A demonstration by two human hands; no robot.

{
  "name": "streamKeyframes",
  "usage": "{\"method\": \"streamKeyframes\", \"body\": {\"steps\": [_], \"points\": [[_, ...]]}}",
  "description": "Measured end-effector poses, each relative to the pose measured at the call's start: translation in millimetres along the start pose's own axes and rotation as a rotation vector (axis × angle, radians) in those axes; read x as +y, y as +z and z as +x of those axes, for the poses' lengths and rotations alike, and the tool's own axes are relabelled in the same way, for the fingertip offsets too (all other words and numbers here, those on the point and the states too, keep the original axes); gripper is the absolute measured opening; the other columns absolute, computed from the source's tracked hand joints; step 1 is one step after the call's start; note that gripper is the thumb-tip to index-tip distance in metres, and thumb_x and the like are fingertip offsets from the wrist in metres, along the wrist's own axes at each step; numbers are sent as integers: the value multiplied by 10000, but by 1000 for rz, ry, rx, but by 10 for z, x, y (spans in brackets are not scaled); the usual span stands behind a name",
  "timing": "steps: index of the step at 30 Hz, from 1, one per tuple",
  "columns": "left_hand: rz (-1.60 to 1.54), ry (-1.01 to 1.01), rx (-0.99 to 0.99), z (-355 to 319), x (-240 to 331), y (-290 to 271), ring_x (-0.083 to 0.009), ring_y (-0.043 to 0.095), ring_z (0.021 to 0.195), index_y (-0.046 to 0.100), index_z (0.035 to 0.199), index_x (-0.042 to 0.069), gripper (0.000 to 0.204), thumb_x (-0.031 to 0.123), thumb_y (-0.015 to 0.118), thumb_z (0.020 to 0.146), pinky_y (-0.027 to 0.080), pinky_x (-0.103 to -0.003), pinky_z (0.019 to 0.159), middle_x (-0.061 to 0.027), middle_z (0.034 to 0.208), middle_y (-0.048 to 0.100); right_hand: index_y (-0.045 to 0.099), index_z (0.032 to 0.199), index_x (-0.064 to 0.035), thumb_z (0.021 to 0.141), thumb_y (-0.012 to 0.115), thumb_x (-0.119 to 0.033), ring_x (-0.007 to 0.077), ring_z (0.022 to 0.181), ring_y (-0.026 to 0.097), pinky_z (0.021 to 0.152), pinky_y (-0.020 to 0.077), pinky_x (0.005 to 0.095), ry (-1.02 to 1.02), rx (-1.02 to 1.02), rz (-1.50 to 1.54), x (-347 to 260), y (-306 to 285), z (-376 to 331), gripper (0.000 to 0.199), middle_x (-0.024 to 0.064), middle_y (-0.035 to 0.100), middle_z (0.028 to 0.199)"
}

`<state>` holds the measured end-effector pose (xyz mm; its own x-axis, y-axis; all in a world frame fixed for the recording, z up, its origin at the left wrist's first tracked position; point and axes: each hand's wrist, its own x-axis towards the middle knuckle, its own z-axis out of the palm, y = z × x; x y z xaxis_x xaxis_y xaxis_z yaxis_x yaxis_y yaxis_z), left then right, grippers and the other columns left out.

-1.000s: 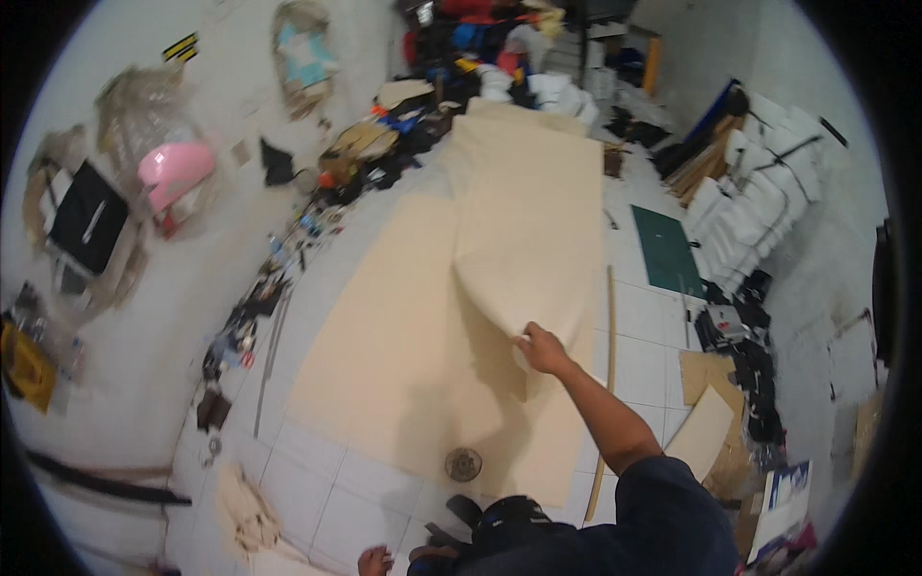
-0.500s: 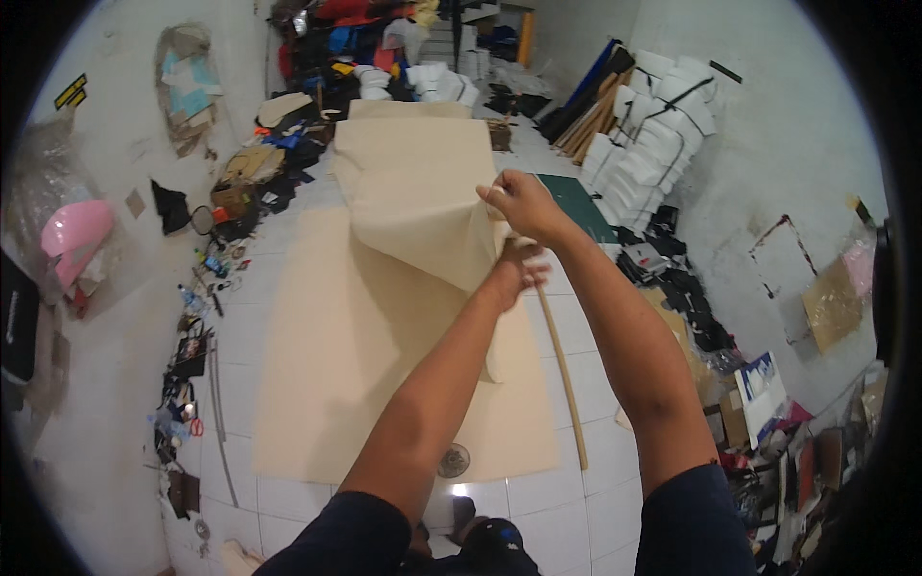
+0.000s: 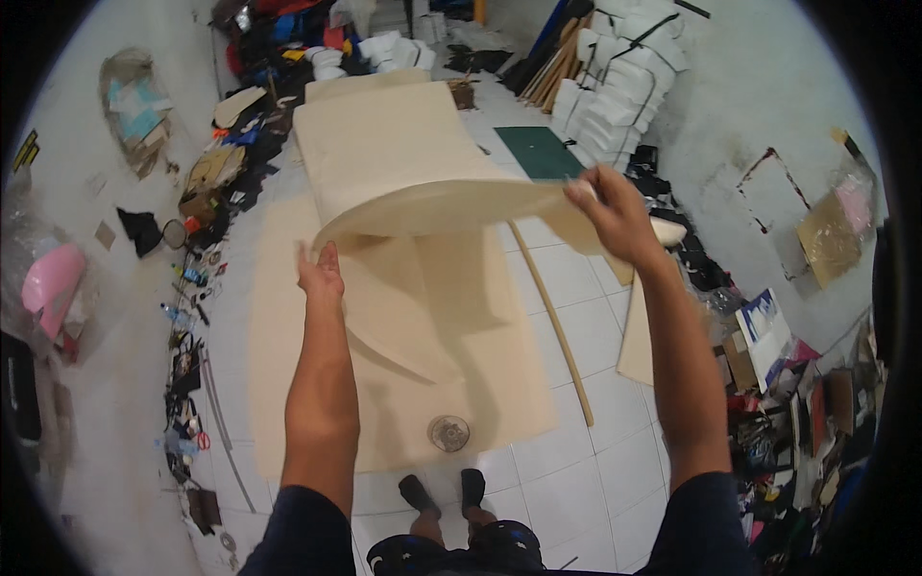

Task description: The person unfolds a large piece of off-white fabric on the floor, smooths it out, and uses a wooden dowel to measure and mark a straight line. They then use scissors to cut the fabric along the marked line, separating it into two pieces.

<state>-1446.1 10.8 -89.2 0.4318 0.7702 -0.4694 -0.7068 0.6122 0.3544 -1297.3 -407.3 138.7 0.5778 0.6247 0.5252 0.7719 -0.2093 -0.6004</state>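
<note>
White tiles cover the floor (image 3: pixel 576 461) of a messy room. Both arms reach out from the bottom of the view, and two feet in dark shoes (image 3: pixel 442 492) stand on the tiles below.

The left hand (image 3: pixel 322 274) holds the near left corner of a big cream foam sheet (image 3: pixel 403 158). Its fingers go up behind the edge, and the sheet rests against them. The right hand (image 3: pixel 615 211) pinches the near right corner of the same sheet, with the thumb on top and the fingers tucked under. Both hands are closed on the foam. The near end of the sheet is lifted up in the air and bends like a curved roof. The far end goes down toward the floor at the back of the room.

Under it, a second cream sheet (image 3: pixel 317 384) lies flat on the tiles. A small round drain (image 3: pixel 448 433) shows at its near edge, just in front of the shoes. A long thin wooden stick (image 3: pixel 552 322) lies on the floor to the right of the flat sheet. A dark green mat (image 3: pixel 538 152) lies farther back on the right.

White stuffed bags (image 3: pixel 624 91) are stacked against the right wall. Small tools and bits (image 3: pixel 187 317) run in a line along the left wall. A pink thing (image 3: pixel 53 283) sits far left.
</note>
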Motion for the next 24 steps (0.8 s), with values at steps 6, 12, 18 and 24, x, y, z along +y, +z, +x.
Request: {"method": "streamKeyframes", "body": {"steps": [6,12,18,24], "points": [[701,157,243,238,248,-945,-235,649,835,546,1230,-36,369,44,535,869,536,-288,678,-193,1010,609,573,903,-43,821,744,-301,206,729,570,667,450,319,240,-267,-8,435,609,-1269,320,77,580,754],[1461,628,-24,-1601,-261,-2469,-177,610,846,564,1102,-30,259,-33,547,843,501,-291,749,-111,960,597,544,949,-82,729,773,-231,348,794,639,684,488,441,426,-590,-490,1943,1239,-3442,351,144,646,786],[1085,61,239,-1806,-649,-4973,-231,602,799,273,1225,51,511,-17,608,845,594,-361,692,-191,1021,497,572,1024,-118,743,638,-24,377,852,640,730,496,478,609,-606,-643,3020,2437,-4690,303,161,669,844],[1155,-330,256,-442,-592,-6458,-269,625,817,152,1339,137,715,127,676,853,570,-399,711,-218,1132,500,600,1029,-119,724,710,-54,361,855,661,729,524,447,480,-559,-597,3665,3087,-5280,331,152,691,904]]}}
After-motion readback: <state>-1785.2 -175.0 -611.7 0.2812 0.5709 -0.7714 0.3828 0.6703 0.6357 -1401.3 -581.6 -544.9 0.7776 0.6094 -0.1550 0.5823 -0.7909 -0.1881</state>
